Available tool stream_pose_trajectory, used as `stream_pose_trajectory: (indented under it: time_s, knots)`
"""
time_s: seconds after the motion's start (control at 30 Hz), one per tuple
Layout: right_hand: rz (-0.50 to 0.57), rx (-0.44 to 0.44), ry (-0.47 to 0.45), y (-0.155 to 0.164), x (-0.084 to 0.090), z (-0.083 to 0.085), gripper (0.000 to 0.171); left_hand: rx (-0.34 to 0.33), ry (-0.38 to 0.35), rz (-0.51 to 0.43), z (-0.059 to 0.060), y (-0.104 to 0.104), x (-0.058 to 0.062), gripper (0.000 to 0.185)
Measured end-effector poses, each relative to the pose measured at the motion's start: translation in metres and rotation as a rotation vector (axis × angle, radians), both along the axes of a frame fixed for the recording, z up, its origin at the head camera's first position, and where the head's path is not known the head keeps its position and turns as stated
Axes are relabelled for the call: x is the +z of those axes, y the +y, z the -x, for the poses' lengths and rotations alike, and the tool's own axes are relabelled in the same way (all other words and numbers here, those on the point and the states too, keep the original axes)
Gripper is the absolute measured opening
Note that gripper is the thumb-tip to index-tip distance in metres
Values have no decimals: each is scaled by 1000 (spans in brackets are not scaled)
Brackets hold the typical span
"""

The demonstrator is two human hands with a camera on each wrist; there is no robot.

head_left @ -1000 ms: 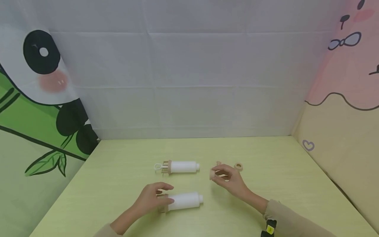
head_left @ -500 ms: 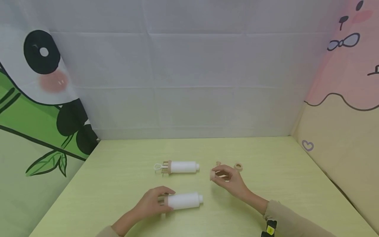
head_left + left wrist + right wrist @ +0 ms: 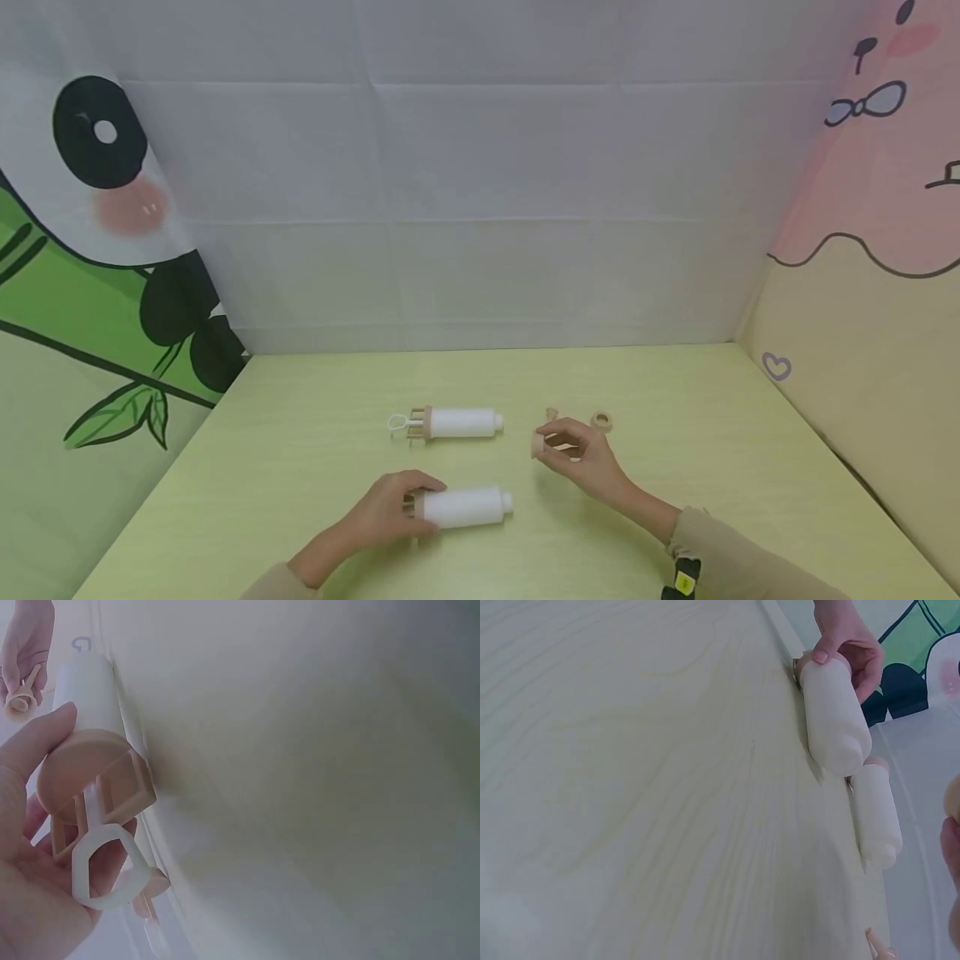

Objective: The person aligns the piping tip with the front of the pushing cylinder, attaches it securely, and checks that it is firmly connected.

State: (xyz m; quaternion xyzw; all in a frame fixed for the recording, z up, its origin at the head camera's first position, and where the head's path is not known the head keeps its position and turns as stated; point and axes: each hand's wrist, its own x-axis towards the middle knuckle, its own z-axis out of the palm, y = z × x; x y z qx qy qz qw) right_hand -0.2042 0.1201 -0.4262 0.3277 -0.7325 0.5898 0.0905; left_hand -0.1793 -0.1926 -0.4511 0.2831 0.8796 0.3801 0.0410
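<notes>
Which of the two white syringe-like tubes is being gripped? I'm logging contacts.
The nearer tube: the left hand grips its tan plunger end. The farther tube lies untouched.

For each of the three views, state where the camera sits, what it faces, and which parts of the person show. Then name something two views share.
Head: above, facing down at the table; shows left hand, right hand, both forearms.
Left wrist: beside the left palm, facing along the near syringe; right hand far off.
Right wrist: low over the tabletop, facing the far syringe; left hand opposite.
Shared: the near syringe appears in all three.

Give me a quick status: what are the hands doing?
Left hand grips near white cylinder at its tan end. Right hand pinches small tan piece. Second cylinder lies apart; nothing between.
</notes>
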Motion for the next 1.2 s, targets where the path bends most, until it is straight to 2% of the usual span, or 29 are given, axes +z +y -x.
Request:
stream_pose_trajectory:
  time_s: [0.13, 0.37, 0.7, 0.87, 1.03, 1.2]
  knots:
    - [7, 17, 3, 0, -2, 0, 23, -17, -6, -16, 1, 1, 2, 39]
    - [17, 47, 23, 2, -4, 1, 23, -27, 33, -48, 3, 6, 10, 36]
    - [13, 66, 26, 1, -1, 1, 23, -36, 5, -180, 17, 10, 33, 37]
    - [-1, 69, 47, 0, 2, 2, 23, -40, 11, -205, 22, 12, 43, 37]
    - [-13, 75, 64, -1, 3, 2, 22, -48, 55, -202, 24, 15, 46, 35]
    - [-22, 78, 66, -1, 4, 2, 23, -44, 37, -204, 26, 18, 47, 34]
